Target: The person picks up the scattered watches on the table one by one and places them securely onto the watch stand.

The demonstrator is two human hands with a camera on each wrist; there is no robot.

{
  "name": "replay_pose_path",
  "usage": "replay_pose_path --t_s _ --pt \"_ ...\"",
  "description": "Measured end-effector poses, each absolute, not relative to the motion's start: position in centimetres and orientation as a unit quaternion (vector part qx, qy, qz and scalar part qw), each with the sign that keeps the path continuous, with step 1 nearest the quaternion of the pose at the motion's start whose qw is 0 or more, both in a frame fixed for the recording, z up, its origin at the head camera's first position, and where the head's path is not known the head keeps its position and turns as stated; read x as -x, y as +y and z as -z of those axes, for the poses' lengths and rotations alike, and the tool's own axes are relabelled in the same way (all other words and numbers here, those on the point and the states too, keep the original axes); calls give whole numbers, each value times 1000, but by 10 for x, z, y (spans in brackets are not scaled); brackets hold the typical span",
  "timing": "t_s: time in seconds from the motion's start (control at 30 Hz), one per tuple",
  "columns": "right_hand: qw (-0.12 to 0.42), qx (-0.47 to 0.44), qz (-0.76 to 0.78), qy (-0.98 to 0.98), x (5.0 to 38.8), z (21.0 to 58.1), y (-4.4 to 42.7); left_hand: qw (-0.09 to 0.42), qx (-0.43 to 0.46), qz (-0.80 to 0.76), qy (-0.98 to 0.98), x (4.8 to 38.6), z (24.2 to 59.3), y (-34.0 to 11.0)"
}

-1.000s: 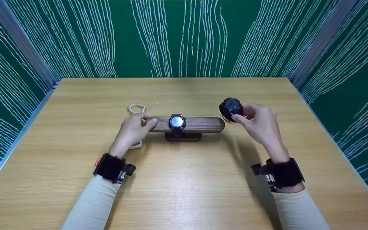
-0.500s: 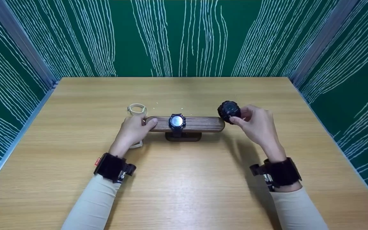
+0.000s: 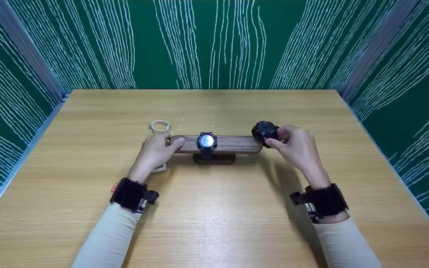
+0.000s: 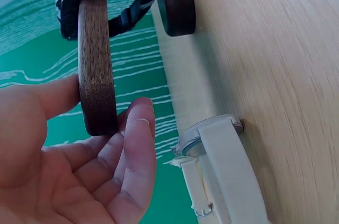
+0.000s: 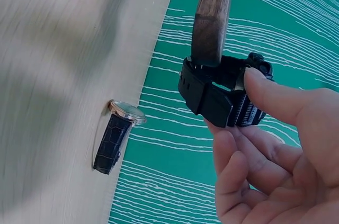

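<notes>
A dark wooden watch stand (image 3: 237,144) has a raised bar over a small base (image 3: 214,159); a black watch with a lit face (image 3: 207,141) is strapped round the bar left of its middle. The left hand (image 3: 155,150) grips the bar's left end (image 4: 98,91) between thumb and fingers. A second black watch (image 3: 265,130) is pinched by the right hand (image 3: 296,149) at the bar's right end. In the right wrist view, the closed strap loop of this watch (image 5: 209,94) lies at the bar's tip (image 5: 209,38), which reaches its opening.
A white-strapped watch (image 4: 233,166) lies on the table beneath the left hand, its loop (image 3: 159,126) showing behind that hand. Under the right hand, a watch with a dark leather strap (image 5: 112,142) rests on the table (image 3: 214,216). Green walls stand behind and at both sides.
The right hand has moved left and slightly nearer with the black watch, bringing it from beside the bar to its right end. The left hand and the stand have stayed in place.
</notes>
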State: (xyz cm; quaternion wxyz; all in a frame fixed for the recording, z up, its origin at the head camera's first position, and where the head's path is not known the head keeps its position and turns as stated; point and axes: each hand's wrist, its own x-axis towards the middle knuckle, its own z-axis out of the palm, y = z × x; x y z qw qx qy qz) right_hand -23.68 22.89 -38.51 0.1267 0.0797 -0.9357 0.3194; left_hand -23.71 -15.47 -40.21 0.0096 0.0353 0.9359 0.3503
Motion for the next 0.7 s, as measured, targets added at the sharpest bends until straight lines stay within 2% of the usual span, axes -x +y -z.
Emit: replay_pose_path --t_s 0.7 --pt "109 -94 -310 -940 239 393 225 2 -42 -350 936 237 402 -154"
